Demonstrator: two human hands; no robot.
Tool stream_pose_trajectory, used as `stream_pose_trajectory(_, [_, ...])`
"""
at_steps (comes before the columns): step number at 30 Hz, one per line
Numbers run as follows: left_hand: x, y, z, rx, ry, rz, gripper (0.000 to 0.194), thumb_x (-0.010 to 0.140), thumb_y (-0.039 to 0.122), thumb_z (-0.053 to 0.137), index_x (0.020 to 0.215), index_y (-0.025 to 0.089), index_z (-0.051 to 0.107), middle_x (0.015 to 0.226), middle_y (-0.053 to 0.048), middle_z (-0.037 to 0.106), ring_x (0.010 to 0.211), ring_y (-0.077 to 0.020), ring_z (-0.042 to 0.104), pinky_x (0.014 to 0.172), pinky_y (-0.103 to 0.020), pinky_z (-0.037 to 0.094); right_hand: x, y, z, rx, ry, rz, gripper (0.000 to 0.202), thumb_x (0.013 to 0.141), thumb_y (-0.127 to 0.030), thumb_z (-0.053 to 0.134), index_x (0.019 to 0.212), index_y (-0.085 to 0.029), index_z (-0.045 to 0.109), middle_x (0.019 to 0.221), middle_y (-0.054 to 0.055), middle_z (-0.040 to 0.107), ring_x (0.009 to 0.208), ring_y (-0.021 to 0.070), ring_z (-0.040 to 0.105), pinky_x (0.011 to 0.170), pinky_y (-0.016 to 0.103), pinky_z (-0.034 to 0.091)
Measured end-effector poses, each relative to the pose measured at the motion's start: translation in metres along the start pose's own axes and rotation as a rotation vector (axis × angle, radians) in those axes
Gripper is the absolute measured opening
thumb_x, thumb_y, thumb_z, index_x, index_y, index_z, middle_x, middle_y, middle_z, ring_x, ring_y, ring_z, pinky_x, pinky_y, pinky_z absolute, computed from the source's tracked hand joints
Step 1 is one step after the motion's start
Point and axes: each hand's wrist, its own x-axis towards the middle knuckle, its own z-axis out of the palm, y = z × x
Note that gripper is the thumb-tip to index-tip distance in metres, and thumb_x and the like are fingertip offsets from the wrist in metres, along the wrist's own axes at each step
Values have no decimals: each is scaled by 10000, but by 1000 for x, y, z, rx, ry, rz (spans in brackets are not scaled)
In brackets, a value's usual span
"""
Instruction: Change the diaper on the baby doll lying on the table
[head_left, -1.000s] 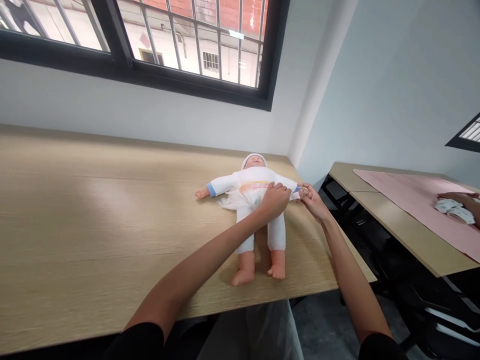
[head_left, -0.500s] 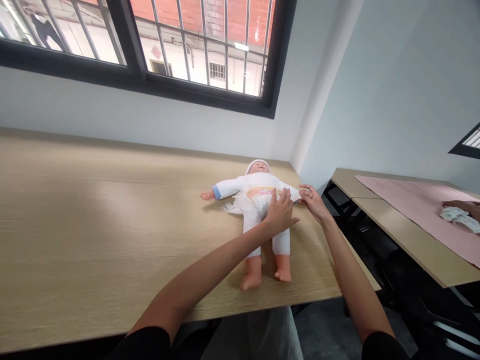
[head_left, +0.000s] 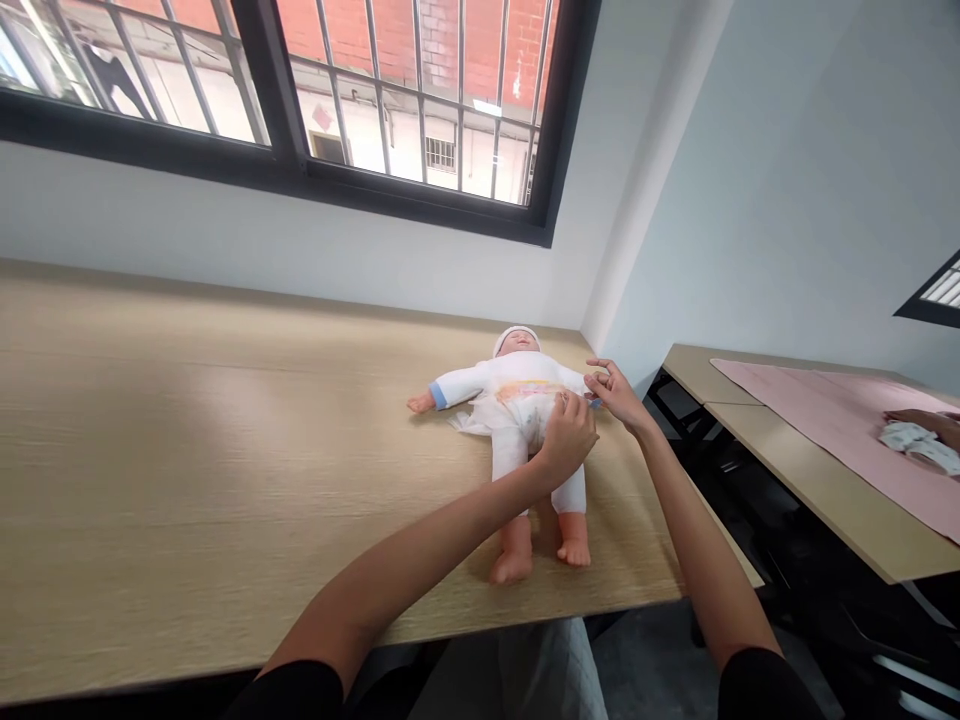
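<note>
A baby doll point(head_left: 517, 365) in a white suit with blue cuffs and a white cap lies on its back on the wooden table point(head_left: 225, 480), feet towards me. Around its hips sits a white diaper point(head_left: 527, 392) with an orange and yellow print at the waist. One loose side flap point(head_left: 472, 418) spreads out on the left. My left hand point(head_left: 571, 438) is closed over the diaper's right side, fingers curled at its edge. Beside it, my right hand point(head_left: 619, 398) pinches near the doll's sleeve; what lies between its fingertips is hidden.
A barred window point(head_left: 420, 110) is in the wall behind the table. To the right, past a gap, another table point(head_left: 810, 470) bears a pink mat point(head_left: 810, 410). A co-worker's hand point(head_left: 926, 420) holds a white patterned cloth item point(head_left: 919, 440) there.
My left hand has moved slightly right, its spread fingers now curled at the diaper's edge. My right hand has shifted a little left and up, closer to the left.
</note>
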Motion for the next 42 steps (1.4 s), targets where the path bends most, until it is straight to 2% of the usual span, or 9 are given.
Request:
stream_pose_trajectory(4, [0,-10,1,-19,36,61,604,887,486,522,1303,49,491,1370,-224,506,1352,-339,362,1120,-550,225,-7,2,-2,14,8,-19,506,753,-519,665,1128,-241,469,668,-77,482,688,130,553,768,334,509])
stream_pose_trajectory(8, [1,-18,4,-79,18,95,612,916,544,429,1322,89,479,1259,-197,613,1341,-312,397,1122,-599,182,-13,6,-3,38,47,-40,515,757,-525,661,1141,-247,461,696,-67,483,695,128,547,759,325,515])
stream_pose_trajectory(13, [2,-9,8,17,21,122,353,948,389,439,1066,146,667,1128,-178,686,1202,-349,544,1061,-590,261,-11,1,1,18,56,-18,526,741,-544,670,1124,-244,468,714,-60,508,702,131,546,797,362,522])
stream_pose_trajectory(17, [3,-2,7,35,76,129,286,930,147,394,975,82,669,966,-201,713,999,-328,652,1005,-554,322,-3,-8,5,-27,5,-3,495,740,-526,672,1102,-243,489,661,-73,475,681,130,538,771,357,527])
stream_pose_trajectory(19, [4,-3,4,6,101,108,267,918,146,403,959,85,659,939,-191,711,979,-326,648,987,-536,336,-1,-10,6,-34,-3,-6,477,744,-518,670,1096,-246,499,658,-74,472,679,127,533,768,350,529])
stream_pose_trajectory(23, [7,-15,-3,-100,88,-21,323,922,347,464,1038,85,613,960,-182,700,1037,-335,598,946,-476,372,-5,-7,-1,4,20,-19,509,737,-521,684,1117,-240,495,686,-66,507,700,124,540,792,340,524])
stream_pose_trajectory(26, [10,-30,-9,-230,34,-140,296,948,332,422,1056,103,576,948,-141,693,989,-274,602,863,-384,420,-11,5,-9,25,54,-18,542,732,-546,680,1134,-237,488,735,-42,562,741,145,577,790,341,519])
stream_pose_trajectory(34, [10,-54,-6,-291,-58,2,271,974,273,370,1060,146,594,1145,-101,671,1297,-254,436,1068,-438,297,-20,30,-10,220,170,19,520,687,-546,729,1071,-266,517,841,-4,635,783,173,621,763,320,530])
stream_pose_trajectory(42, [16,-59,-4,-472,-66,-70,304,952,259,413,1207,163,547,1269,-86,617,1212,-207,521,1062,-389,352,-23,23,-2,358,203,19,479,667,-506,766,1004,-252,542,849,-11,654,787,144,619,748,268,525])
